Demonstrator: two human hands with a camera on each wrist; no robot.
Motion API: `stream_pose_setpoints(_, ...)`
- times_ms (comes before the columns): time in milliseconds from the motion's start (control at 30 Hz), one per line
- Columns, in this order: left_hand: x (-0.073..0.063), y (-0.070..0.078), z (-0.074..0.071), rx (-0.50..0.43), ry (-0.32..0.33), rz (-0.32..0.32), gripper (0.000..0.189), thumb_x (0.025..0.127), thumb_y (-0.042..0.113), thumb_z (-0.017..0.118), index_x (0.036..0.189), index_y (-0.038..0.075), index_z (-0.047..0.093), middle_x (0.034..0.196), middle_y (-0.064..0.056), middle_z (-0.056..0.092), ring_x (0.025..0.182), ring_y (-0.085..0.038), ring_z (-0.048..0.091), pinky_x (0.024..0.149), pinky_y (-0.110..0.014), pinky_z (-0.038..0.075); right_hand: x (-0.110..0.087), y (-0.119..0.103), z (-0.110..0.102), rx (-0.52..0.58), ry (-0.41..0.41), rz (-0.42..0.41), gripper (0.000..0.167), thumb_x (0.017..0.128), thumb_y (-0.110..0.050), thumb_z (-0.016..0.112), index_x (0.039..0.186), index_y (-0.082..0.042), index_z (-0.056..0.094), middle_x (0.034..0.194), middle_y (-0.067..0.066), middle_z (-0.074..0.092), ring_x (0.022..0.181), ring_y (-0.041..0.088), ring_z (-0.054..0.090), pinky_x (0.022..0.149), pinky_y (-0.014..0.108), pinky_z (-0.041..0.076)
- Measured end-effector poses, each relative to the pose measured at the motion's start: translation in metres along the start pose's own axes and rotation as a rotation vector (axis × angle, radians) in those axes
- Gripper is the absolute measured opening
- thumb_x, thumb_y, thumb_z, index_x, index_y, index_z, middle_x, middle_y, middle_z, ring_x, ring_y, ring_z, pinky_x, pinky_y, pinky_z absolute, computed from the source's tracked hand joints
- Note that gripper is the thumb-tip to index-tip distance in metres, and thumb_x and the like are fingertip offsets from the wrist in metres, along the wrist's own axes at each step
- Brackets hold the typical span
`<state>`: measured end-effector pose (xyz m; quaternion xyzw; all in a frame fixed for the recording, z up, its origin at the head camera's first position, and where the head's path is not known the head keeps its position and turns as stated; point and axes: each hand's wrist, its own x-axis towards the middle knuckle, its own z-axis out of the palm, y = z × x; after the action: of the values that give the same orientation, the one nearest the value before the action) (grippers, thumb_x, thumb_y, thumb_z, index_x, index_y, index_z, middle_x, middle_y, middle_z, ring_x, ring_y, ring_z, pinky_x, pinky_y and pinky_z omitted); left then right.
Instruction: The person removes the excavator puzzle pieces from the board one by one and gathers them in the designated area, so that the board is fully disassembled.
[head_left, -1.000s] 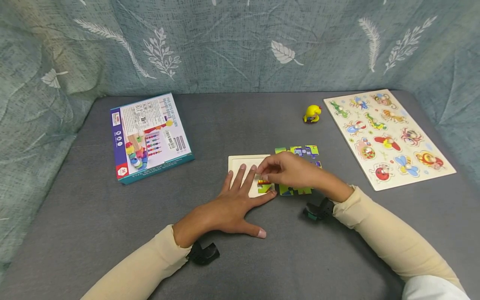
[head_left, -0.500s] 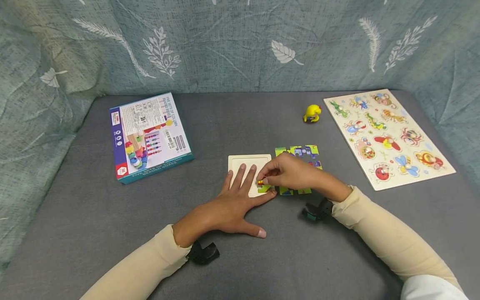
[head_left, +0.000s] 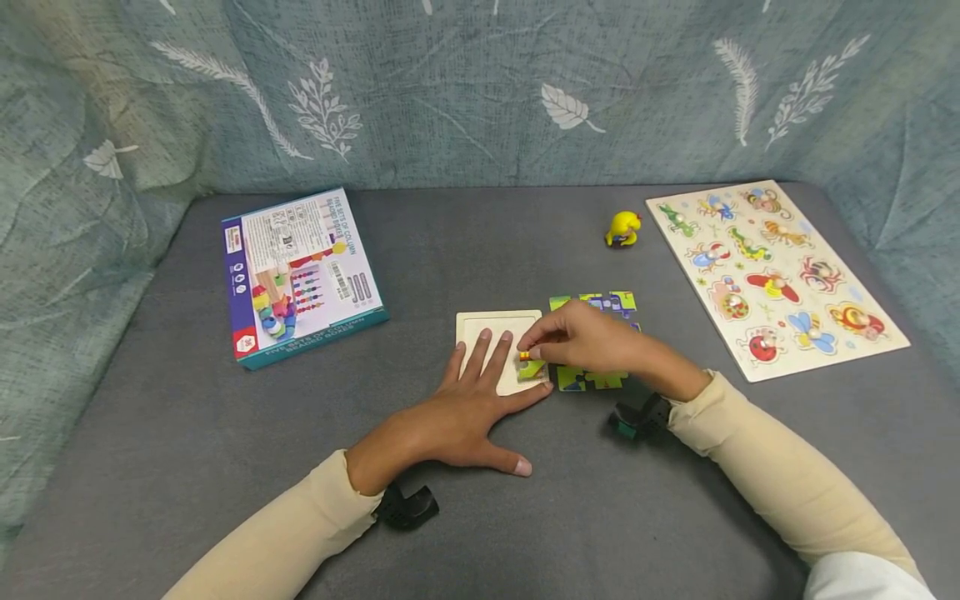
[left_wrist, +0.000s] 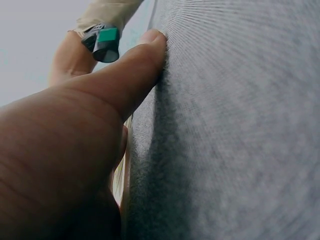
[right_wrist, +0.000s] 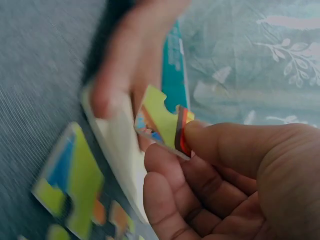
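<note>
My left hand (head_left: 468,421) lies with spread fingers, palm down, across the lower left of a pale wooden puzzle tray (head_left: 491,322). In the left wrist view its thumb (left_wrist: 135,67) stretches along the grey cloth. My right hand (head_left: 585,342) pinches a jigsaw piece (right_wrist: 165,117) between thumb and fingers, over the right side of the tray. That piece is light green with a red and yellow edge, and in the right wrist view it is tilted up off the tray. Several more jigsaw pieces (head_left: 592,380) lie right of the tray, partly hidden under my right hand.
A boxed bead set (head_left: 303,275) lies at the left. Behind the loose pieces stands a small yellow toy (head_left: 624,228). A wooden insect puzzle board (head_left: 780,279) lies at the right. A patterned curtain (head_left: 465,92) borders the back of the grey cloth surface (head_left: 600,517).
My right hand has shifted slightly, tilting the pinched jigsaw piece and raising it at the tray's right side. The left hand has stayed in place.
</note>
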<state>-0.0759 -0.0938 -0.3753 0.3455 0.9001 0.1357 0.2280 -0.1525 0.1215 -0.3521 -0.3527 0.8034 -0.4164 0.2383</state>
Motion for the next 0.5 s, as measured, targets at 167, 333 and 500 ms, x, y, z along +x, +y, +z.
stream_pose_setpoints(167,0.001,0.0,0.001,-0.001,-0.008,-0.008,0.092,0.078,0.075,0.06,0.154,0.039,0.023,0.158,-0.016,-0.022,0.139,-0.034,-0.03,0.107,-0.058,-0.016,-0.006,-0.002,-0.009,-0.022,0.022,0.033,0.016,0.093,-0.001,0.062,0.105,0.0,0.073,0.094,0.003,0.072,0.07,0.013,0.06,0.065,0.028,0.049)
stream_pose_setpoints(333,0.002,0.0,0.002,0.005,-0.004,-0.008,0.093,0.077,0.075,0.06,0.154,0.04,0.022,0.158,-0.016,-0.022,0.138,-0.033,-0.031,0.107,-0.058,-0.016,-0.01,0.002,-0.013,-0.033,0.029,0.014,0.017,0.093,0.001,0.061,0.106,0.002,0.073,0.097,0.006,0.072,0.079,0.013,0.064,0.072,0.03,0.051)
stream_pose_setpoints(500,0.001,0.0,0.002,0.006,0.002,-0.016,0.093,0.077,0.075,0.061,0.154,0.04,0.023,0.158,-0.016,-0.022,0.139,-0.033,-0.031,0.107,-0.058,-0.017,-0.014,0.004,-0.016,-0.039,0.041,0.015,0.018,0.093,0.003,0.06,0.107,0.002,0.073,0.097,0.007,0.072,0.067,0.013,0.057,0.064,0.027,0.048)
